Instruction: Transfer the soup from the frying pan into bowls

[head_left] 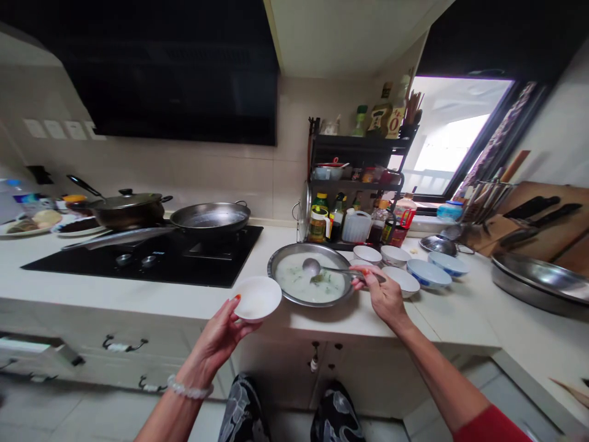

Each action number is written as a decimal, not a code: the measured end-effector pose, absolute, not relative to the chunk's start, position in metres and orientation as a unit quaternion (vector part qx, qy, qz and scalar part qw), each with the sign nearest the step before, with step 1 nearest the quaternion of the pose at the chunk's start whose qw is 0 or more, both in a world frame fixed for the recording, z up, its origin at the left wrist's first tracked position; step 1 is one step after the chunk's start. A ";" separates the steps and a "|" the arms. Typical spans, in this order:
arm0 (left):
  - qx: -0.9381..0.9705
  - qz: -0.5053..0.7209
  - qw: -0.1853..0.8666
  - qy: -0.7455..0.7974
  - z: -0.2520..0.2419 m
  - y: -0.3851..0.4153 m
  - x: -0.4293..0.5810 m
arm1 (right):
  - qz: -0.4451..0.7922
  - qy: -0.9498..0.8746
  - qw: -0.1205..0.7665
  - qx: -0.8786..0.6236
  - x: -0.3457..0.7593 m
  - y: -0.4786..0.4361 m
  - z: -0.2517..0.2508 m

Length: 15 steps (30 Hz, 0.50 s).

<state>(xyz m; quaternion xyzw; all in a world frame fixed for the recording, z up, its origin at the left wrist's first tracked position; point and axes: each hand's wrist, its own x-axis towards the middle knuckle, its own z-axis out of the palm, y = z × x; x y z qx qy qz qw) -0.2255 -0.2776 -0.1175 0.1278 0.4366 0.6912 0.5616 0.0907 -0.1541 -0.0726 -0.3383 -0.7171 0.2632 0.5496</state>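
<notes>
A white bowl is in my left hand, tilted a little, its rim beside the wide metal basin. My right hand grips the handle of a metal ladle, whose head is over the basin. Pale soup with green bits fills much of the basin. To the right of it, partly behind my right hand, several small bowls stand on the counter, among them a white one and a blue-patterned one.
On the left, a wok and a lidded pot are on the black cooktop. Behind the basin stands a black rack with bottles. Knives and large metal pans are at the right.
</notes>
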 end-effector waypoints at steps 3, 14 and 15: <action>0.125 0.694 0.561 0.434 -0.117 -0.276 -0.225 | 0.219 -0.708 0.582 -0.336 0.092 -0.155 -0.066; 0.124 0.692 0.557 0.442 -0.113 -0.273 -0.226 | 0.246 -0.682 0.582 -0.368 0.085 -0.146 -0.092; 0.123 0.693 0.555 0.443 -0.112 -0.273 -0.226 | 0.257 -0.675 0.584 -0.369 0.083 -0.145 -0.093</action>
